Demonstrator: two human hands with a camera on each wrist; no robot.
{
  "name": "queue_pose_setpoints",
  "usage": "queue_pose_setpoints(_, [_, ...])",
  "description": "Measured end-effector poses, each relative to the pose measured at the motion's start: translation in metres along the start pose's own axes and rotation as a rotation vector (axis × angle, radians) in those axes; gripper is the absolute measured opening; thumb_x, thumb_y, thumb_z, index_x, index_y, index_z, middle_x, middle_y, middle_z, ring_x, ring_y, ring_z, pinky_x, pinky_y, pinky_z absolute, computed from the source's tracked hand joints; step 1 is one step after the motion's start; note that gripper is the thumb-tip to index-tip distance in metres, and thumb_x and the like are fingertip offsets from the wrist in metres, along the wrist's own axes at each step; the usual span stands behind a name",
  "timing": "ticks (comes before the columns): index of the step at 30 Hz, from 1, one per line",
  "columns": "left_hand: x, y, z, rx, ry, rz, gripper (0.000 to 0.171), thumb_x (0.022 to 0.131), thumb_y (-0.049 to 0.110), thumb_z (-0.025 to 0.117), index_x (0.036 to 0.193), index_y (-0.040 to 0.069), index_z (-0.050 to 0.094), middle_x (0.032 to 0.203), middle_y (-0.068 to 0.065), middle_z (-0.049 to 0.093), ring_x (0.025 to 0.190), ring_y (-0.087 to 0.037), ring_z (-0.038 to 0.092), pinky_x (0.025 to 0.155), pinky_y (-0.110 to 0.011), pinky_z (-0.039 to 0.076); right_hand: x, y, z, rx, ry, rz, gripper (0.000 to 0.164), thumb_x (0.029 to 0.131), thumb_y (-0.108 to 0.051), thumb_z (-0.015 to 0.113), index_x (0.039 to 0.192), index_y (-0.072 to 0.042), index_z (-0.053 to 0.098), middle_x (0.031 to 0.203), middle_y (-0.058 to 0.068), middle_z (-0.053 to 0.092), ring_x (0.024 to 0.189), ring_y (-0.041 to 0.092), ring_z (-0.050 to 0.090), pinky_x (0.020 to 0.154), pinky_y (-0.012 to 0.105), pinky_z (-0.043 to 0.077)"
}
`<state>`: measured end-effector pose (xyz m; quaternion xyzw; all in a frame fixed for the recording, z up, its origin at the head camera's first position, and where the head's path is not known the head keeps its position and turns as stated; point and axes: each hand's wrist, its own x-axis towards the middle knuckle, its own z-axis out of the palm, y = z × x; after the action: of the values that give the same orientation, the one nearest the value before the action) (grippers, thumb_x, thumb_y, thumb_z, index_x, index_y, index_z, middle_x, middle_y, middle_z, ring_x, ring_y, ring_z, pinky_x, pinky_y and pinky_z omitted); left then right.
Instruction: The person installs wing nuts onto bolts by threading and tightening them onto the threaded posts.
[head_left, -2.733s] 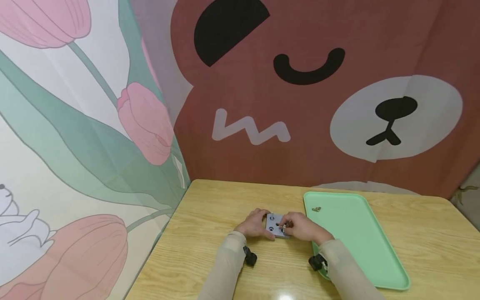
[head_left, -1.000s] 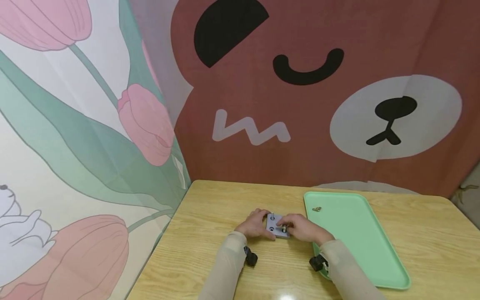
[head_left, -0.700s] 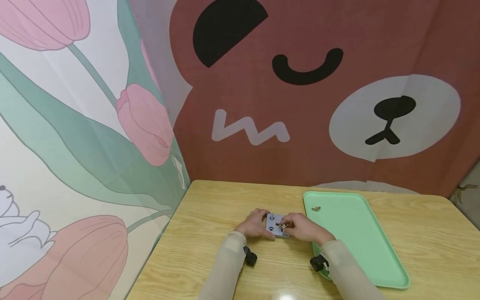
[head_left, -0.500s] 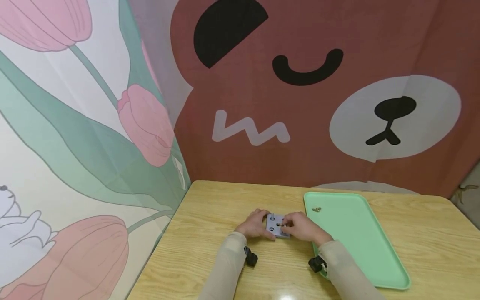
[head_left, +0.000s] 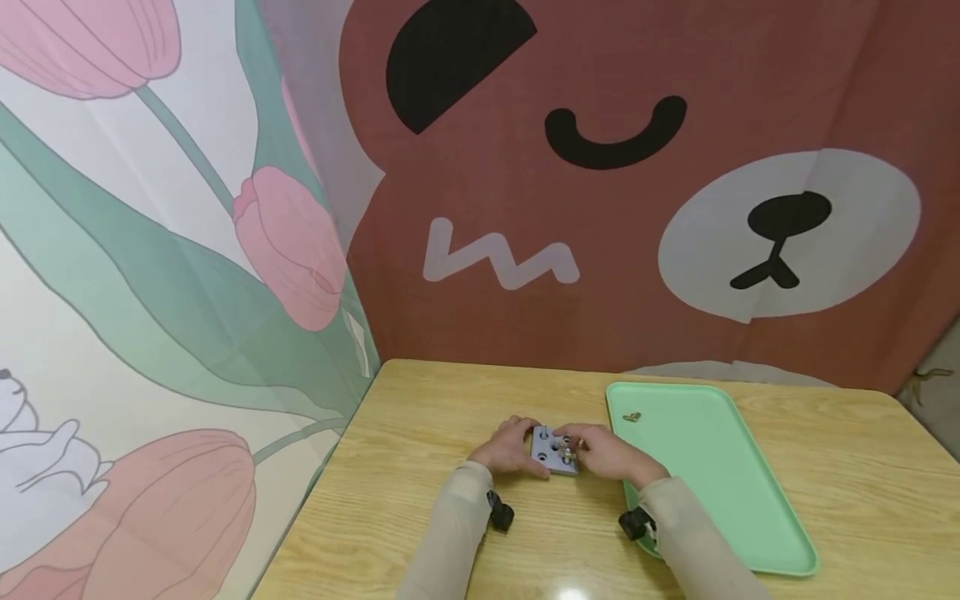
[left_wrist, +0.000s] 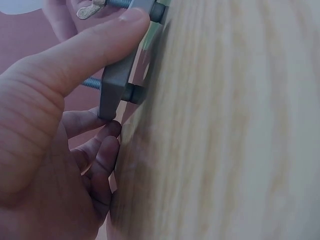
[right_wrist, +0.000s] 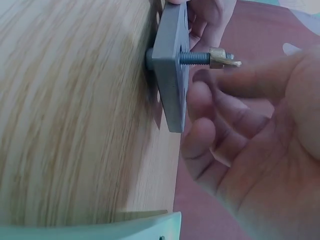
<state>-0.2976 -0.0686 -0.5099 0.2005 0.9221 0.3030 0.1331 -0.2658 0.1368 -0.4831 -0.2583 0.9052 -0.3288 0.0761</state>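
A small grey plate (head_left: 553,467) with holes lies on the table, gripped at its left side by my left hand (head_left: 510,448). The thumb (left_wrist: 95,47) presses along one edge while fingers curl at the far one. Bolts pass through the plate; a bare one (left_wrist: 91,83) shows in the left wrist view, its head on the underside. Near the end of another bolt (right_wrist: 194,58) sits a brass wing nut (right_wrist: 218,58). Right beside that nut is my right hand (right_wrist: 255,135), fingers loosely bent and not closed round it.
A pale green tray (head_left: 720,475) stands to the right, partly under my right forearm. Small brass pieces (head_left: 632,417) lie in its far left corner. Behind the wooden table (head_left: 450,392) hangs a printed cloth (head_left: 510,333).
The right fingers, earlier pinching around the wing nut, have drawn back slightly, so the nut shows in the head view. The left hand and the plate stay put.
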Motion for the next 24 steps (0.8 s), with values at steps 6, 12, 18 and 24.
queue_pose_setpoints(6, [-0.0004, -0.0003, -0.0007, -0.006, -0.006, 0.004, 0.085, 0.054, 0.053, 0.077, 0.127, 0.026, 0.042, 0.112, 0.005, 0.042, 0.099, -0.014, 0.039, 0.079, -0.033, 0.036, -0.0002, 0.0012, 0.0014, 0.001, -0.014, -0.045, 0.017, 0.082, -0.006, 0.059, 0.097, -0.013, 0.064, 0.09, -0.003, 0.055, 0.076, 0.013, 0.049, 0.062, 0.031, 0.04])
queue_pose_setpoints(12, [-0.0009, 0.0005, -0.0014, -0.016, -0.008, 0.003, 0.085, 0.055, 0.051, 0.077, 0.128, 0.026, 0.042, 0.11, 0.005, 0.042, 0.096, -0.013, 0.039, 0.078, -0.033, 0.036, 0.0019, 0.0044, 0.0024, 0.0, 0.01, 0.0, 0.005, 0.083, -0.015, 0.061, 0.086, -0.015, 0.064, 0.081, -0.005, 0.054, 0.069, 0.011, 0.049, 0.056, 0.027, 0.041])
queue_pose_setpoints(18, [0.0002, -0.0005, -0.0002, -0.028, -0.009, 0.013, 0.084, 0.055, 0.051, 0.077, 0.127, 0.026, 0.043, 0.108, 0.006, 0.042, 0.094, -0.013, 0.039, 0.076, -0.033, 0.036, 0.0027, 0.0017, 0.005, -0.03, 0.045, 0.036, 0.008, 0.083, -0.025, 0.061, 0.081, -0.017, 0.063, 0.071, -0.009, 0.055, 0.06, 0.008, 0.049, 0.052, 0.026, 0.04])
queue_pose_setpoints(24, [0.001, -0.0005, -0.0002, -0.015, -0.01, 0.008, 0.086, 0.054, 0.053, 0.077, 0.127, 0.026, 0.042, 0.112, 0.005, 0.042, 0.098, -0.013, 0.04, 0.08, -0.034, 0.036, -0.0005, -0.0012, 0.0023, 0.038, 0.04, 0.068, 0.024, 0.089, -0.014, 0.05, 0.11, -0.009, 0.06, 0.097, 0.0, 0.058, 0.084, 0.014, 0.053, 0.066, 0.034, 0.042])
